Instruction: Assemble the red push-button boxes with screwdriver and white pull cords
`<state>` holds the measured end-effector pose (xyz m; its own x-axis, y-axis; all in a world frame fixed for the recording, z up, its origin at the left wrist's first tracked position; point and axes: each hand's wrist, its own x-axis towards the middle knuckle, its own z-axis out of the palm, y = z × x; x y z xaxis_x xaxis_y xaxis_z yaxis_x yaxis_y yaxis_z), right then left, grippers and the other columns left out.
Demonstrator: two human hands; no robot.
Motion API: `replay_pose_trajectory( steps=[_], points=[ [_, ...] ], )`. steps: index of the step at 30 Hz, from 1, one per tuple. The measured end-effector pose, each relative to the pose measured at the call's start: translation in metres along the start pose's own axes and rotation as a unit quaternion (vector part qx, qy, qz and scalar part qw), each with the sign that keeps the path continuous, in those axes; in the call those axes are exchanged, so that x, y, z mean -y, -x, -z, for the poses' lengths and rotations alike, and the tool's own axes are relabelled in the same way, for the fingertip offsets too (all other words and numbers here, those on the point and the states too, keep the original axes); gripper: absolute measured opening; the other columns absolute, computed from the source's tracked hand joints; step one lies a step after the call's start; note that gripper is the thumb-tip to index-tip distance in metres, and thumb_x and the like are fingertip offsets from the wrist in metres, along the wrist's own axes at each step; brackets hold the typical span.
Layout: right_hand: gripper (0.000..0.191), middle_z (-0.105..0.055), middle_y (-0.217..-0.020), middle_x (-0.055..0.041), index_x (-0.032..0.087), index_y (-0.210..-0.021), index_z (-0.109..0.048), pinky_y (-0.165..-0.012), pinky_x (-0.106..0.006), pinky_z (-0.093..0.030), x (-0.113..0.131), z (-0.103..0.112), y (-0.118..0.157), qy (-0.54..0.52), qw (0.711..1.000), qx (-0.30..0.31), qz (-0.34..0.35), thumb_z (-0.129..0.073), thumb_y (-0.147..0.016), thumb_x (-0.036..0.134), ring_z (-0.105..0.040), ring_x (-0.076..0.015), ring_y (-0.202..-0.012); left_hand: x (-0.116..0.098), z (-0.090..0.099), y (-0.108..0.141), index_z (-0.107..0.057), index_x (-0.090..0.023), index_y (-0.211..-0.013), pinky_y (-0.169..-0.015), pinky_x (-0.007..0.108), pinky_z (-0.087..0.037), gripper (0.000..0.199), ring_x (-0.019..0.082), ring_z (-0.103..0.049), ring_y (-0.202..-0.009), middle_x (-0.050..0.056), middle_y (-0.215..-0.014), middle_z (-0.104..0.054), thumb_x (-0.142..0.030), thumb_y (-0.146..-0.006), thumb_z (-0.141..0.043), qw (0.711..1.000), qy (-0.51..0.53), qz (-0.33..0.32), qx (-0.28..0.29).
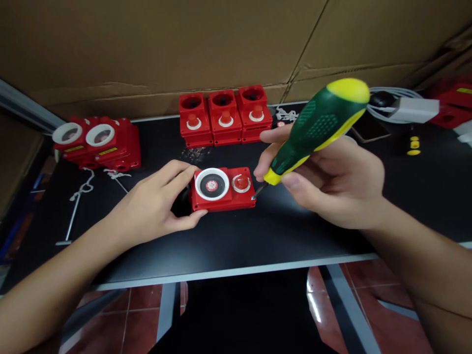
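A red box [224, 201] with a white-ringed black disc and a round red knob lies flat near the middle of the black table. My left hand [155, 201] grips its left end, fingers behind and thumb along the front edge. In my right hand [332, 182] is a green and yellow screwdriver [313, 123], held tilted with its handle up to the right. The screwdriver's tip meets a screw [253, 198] at the box's front right corner.
Three red boxes [226, 118] stand side by side at the back. More red units [121, 142] with white rings are at the left, near a metal rod [73, 216] with string. A white adapter [416, 109], cable and yellow parts [414, 144] lie at the right.
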<state>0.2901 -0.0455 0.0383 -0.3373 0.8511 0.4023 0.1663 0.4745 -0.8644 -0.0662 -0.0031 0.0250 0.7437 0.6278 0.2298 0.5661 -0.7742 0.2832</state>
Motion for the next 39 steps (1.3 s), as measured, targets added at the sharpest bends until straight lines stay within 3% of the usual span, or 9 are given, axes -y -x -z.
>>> replay_pose_trajectory(
  steps=[7, 13, 17, 19, 22, 26, 29, 33, 39],
  points=[
    [0.029, -0.090, -0.126, -0.0084, 0.031, -0.146, -0.084, -0.107, -0.045, -0.080, -0.001, -0.002, -0.001, -0.008, 1.000, 0.018, 0.009, -0.084, -0.117, 0.039, -0.090, -0.0290, -0.118, -0.003, -0.002, 0.000, -0.071, -0.018, -0.158, -0.104, 0.043, -0.075, 0.054, 0.033, -0.082, -0.120, 0.017, -0.146, -0.076, -0.047, -0.113, -0.075, 1.000, 0.004, -0.001, -0.008],
    [0.030, -0.089, -0.120, -0.0049, 0.035, -0.145, -0.082, -0.098, -0.047, -0.079, 0.003, -0.008, -0.001, -0.024, 0.998, -0.056, 0.029, -0.084, -0.115, 0.032, -0.088, -0.0289, -0.111, -0.004, -0.002, 0.001, -0.071, -0.019, -0.158, -0.103, 0.043, -0.075, 0.054, 0.033, -0.082, -0.120, 0.016, -0.146, -0.075, -0.046, -0.111, -0.078, 1.000, 0.004, 0.005, -0.008],
    [0.019, -0.085, -0.115, -0.0045, 0.034, -0.132, -0.083, -0.083, -0.046, -0.073, 0.001, -0.005, -0.005, -0.042, 0.994, -0.089, 0.041, -0.077, -0.113, 0.033, -0.079, -0.0259, -0.091, -0.003, -0.002, 0.002, -0.071, -0.019, -0.158, -0.100, 0.045, -0.076, 0.056, 0.034, -0.082, -0.119, 0.017, -0.146, -0.075, -0.048, -0.110, -0.079, 1.000, 0.000, 0.019, -0.003],
    [0.011, -0.081, -0.105, -0.0013, 0.031, -0.114, -0.079, -0.072, -0.039, -0.065, 0.002, 0.000, -0.009, -0.003, 0.998, -0.062, 0.008, -0.077, -0.106, 0.025, -0.070, -0.0205, -0.078, -0.003, -0.002, 0.002, -0.071, -0.018, -0.157, -0.099, 0.045, -0.076, 0.056, 0.034, -0.083, -0.119, 0.017, -0.146, -0.075, -0.049, -0.112, -0.077, 1.000, -0.005, 0.013, -0.005],
    [0.013, -0.072, -0.080, 0.0051, 0.027, -0.102, -0.075, -0.059, -0.031, -0.049, 0.008, 0.008, -0.014, 0.137, 0.987, 0.057, -0.063, -0.081, -0.093, 0.020, -0.060, -0.0153, -0.063, -0.003, -0.002, 0.002, -0.071, -0.017, -0.157, -0.099, 0.043, -0.075, 0.054, 0.034, -0.082, -0.119, 0.017, -0.145, -0.076, -0.047, -0.113, -0.075, 1.000, -0.010, 0.000, -0.011],
    [0.018, -0.085, -0.088, 0.0032, 0.025, -0.111, -0.083, -0.068, -0.030, -0.052, 0.007, 0.010, -0.017, 0.209, 0.963, 0.163, -0.058, -0.086, -0.093, 0.020, -0.075, -0.0168, -0.069, -0.004, -0.001, 0.000, -0.070, -0.017, -0.156, -0.101, 0.043, -0.075, 0.052, 0.033, -0.082, -0.119, 0.017, -0.145, -0.076, -0.048, -0.114, -0.073, 1.000, -0.012, 0.001, -0.007],
    [0.017, -0.091, -0.101, -0.0017, 0.024, -0.109, -0.085, -0.075, -0.030, -0.056, 0.000, 0.008, -0.016, 0.220, 0.957, 0.188, -0.026, -0.083, -0.096, 0.014, -0.084, -0.0206, -0.082, -0.004, 0.000, 0.000, -0.070, -0.018, -0.156, -0.100, 0.043, -0.075, 0.053, 0.033, -0.082, -0.120, 0.017, -0.146, -0.075, -0.049, -0.114, -0.073, 1.000, -0.011, 0.008, 0.001],
    [0.020, -0.093, -0.106, -0.0033, 0.023, -0.113, -0.086, -0.069, -0.030, -0.053, -0.005, 0.007, -0.014, 0.214, 0.956, 0.201, 0.010, -0.080, -0.098, 0.010, -0.081, -0.0188, -0.079, -0.003, 0.000, -0.001, -0.070, -0.018, -0.156, -0.100, 0.043, -0.074, 0.053, 0.033, -0.081, -0.119, 0.017, -0.145, -0.075, -0.048, -0.113, -0.075, 1.000, -0.001, 0.012, 0.006],
    [0.009, -0.093, -0.103, -0.0031, 0.025, -0.112, -0.087, -0.076, -0.034, -0.062, 0.001, 0.012, -0.016, 0.211, 0.966, 0.141, 0.047, -0.081, -0.105, 0.023, -0.087, -0.0220, -0.085, -0.002, 0.000, -0.001, -0.071, -0.017, -0.155, -0.102, 0.043, -0.073, 0.052, 0.033, -0.081, -0.119, 0.017, -0.145, -0.075, -0.047, -0.113, -0.076, 1.000, 0.003, -0.001, -0.004]
  ],
)
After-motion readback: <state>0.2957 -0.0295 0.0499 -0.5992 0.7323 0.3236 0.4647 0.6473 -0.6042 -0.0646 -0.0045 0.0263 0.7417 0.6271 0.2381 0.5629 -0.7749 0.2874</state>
